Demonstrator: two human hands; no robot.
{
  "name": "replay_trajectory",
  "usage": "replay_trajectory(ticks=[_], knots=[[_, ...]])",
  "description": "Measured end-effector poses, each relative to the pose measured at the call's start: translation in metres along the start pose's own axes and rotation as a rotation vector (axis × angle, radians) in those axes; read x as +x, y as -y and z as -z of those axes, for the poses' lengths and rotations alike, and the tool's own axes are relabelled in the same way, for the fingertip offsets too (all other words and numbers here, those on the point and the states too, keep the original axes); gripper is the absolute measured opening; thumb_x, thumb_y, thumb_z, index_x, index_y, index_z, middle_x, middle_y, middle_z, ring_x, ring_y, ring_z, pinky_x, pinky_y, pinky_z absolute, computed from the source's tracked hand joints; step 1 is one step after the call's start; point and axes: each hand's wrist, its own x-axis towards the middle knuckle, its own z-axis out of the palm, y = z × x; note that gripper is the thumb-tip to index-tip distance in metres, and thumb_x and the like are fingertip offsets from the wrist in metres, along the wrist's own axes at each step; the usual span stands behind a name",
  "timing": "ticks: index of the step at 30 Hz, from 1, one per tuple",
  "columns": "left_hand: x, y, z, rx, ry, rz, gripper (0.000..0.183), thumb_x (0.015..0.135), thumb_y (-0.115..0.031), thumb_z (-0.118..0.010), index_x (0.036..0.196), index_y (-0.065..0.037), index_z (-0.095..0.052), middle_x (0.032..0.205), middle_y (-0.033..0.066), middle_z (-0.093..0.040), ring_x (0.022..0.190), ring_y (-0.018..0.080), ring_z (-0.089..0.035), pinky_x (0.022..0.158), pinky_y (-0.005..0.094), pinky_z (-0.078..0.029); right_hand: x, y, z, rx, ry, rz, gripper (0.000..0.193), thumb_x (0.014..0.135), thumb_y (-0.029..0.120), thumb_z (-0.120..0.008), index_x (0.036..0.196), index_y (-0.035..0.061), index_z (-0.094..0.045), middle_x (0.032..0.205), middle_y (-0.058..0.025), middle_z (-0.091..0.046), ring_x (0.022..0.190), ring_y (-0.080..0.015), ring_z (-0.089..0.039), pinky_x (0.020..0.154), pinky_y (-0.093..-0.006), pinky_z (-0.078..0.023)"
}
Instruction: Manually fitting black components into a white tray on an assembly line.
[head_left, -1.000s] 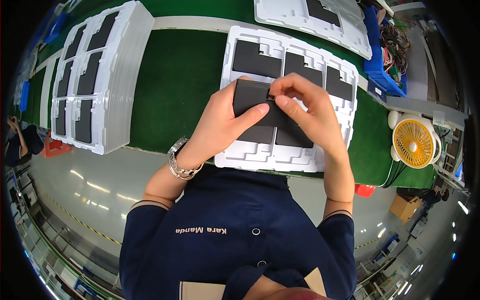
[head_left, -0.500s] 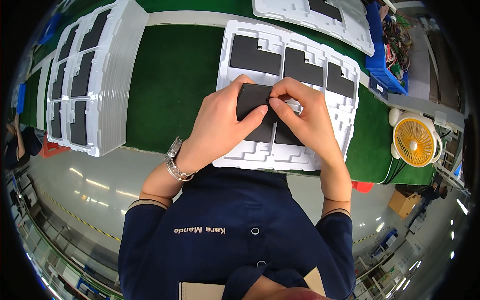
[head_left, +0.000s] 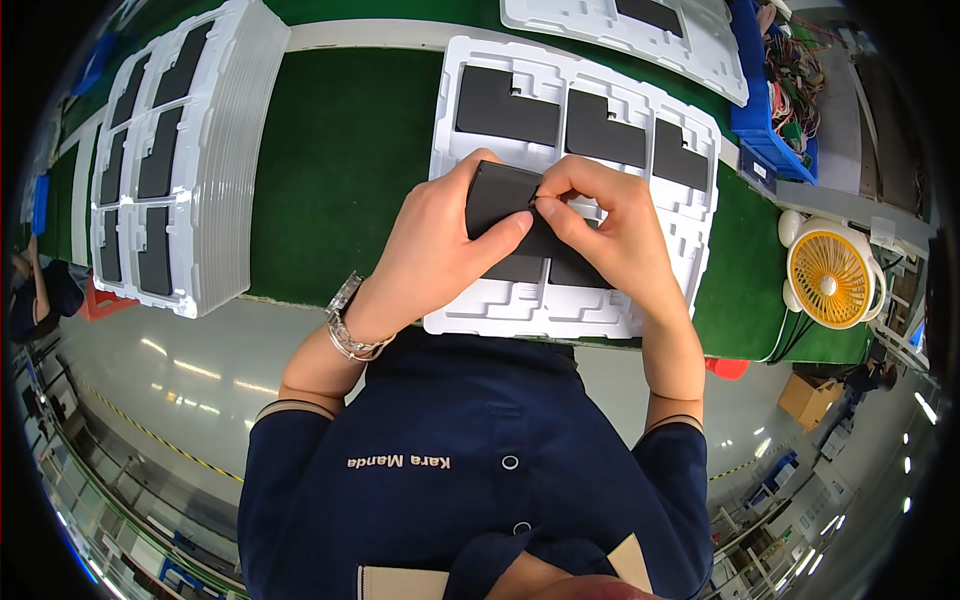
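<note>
A tray stack [head_left: 170,170] sits far left on the bench [head_left: 340,160]. The left hand [head_left: 440,245] grips a black panel [head_left: 500,200] above the white tray [head_left: 580,300]; the right hand [head_left: 610,230] pinches its edge. A slipping pinch could drop it crooked.

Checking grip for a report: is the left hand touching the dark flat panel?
Touching: the head view shows the left hand wrapped over the dark flat panel, thumb pressed on its face.
</note>
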Motion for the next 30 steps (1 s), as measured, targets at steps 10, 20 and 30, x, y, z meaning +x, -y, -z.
replay_trajectory(ticks=[10,20,30], knots=[[-0.0001,0.0031,-0.0017,-0.027,0.015,-0.032,0.025,0.085,-0.015,-0.071,0.097,-0.001,-0.055,0.069,0.0107,-0.063,0.059,0.023,-0.064,0.057,0.0324,-0.048,-0.0022,-0.0049,-0.0073,0.058,-0.025,-0.048,0.006,0.082,0.004,-0.063,0.08,-0.0004,-0.059,0.069,-0.006,-0.059,0.066,-0.0142,-0.057,0.056,-0.0295,-0.046],[0.005,0.0047,0.0039,-0.09,-0.029,0.006,0.022,0.086,-0.016,-0.07,0.093,0.0,-0.056,0.067,0.0044,-0.06,0.058,0.0104,-0.055,0.055,0.0268,-0.045,-0.0015,-0.0055,-0.0056,0.422,0.036,-0.205,0.01,0.092,0.009,-0.067,0.092,0.0005,-0.062,0.086,0.0001,-0.062,0.08,-0.0089,-0.057,0.078,-0.0239,-0.048],[0.0059,0.0089,-0.0004,-0.156,-0.066,-0.011,0.019,0.085,-0.014,-0.069,0.09,0.0,-0.056,0.068,0.004,-0.059,0.059,0.0096,-0.053,0.055,0.0272,-0.044,-0.001,-0.0035,-0.0075,0.476,0.005,-0.249,0.006,0.09,0.004,-0.067,0.092,-0.0005,-0.065,0.087,0.0007,-0.062,0.082,-0.0064,-0.058,0.076,-0.0221,-0.048]])
